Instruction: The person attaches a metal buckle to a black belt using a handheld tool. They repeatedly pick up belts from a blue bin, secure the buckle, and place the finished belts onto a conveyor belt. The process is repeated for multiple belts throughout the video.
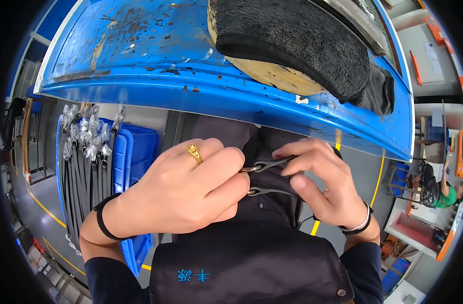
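Above my lap, my left hand is closed around a bronze-coloured metal buckle. Most of the buckle is hidden behind the fingers, and only its ends show. Thin dark leather strap pieces loop from the metal toward my right hand. That hand's fingertips and thumb are curled in on the strap, with a gap between the upper and lower pieces. The dark apron behind makes the strap's far ends hard to make out.
Ahead is a blue, stained metal bench. On it sit a curved pad covered in black plush and a black cloth. Several black belts with plastic-wrapped buckles hang over a blue bin. At far right, a person in green is at work.
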Action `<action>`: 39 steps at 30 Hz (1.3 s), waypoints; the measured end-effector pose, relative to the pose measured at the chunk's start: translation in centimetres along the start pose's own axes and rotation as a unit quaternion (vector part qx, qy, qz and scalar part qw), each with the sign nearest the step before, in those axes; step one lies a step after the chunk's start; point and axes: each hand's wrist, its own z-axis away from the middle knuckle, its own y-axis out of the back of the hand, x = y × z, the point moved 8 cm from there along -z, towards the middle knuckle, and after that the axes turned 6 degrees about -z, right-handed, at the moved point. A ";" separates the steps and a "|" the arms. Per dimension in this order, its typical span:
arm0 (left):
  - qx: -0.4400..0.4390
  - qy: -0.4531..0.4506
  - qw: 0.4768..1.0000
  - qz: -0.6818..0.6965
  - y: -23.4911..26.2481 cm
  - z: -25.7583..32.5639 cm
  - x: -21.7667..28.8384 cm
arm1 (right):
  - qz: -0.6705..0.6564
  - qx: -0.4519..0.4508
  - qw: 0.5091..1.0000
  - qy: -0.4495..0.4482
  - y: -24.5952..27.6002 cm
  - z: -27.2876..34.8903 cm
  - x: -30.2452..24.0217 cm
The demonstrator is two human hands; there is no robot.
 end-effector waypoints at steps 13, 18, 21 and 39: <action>-0.064 -0.033 0.997 -0.030 0.5 -0.7 0.0 | 0.160 -0.071 0.977 0.125 -0.2 -0.3 -2.6; 0.076 -0.035 0.995 -0.047 4.0 -0.3 -0.1 | 0.224 0.322 0.909 0.143 12.5 -0.3 -4.1; 0.108 -0.053 0.991 -0.058 5.1 -0.3 0.5 | 0.293 0.340 0.890 0.077 15.3 -2.5 -2.2; 0.148 -0.075 0.986 -0.018 4.3 -1.7 0.5 | -0.528 0.239 0.791 0.196 15.1 4.4 0.7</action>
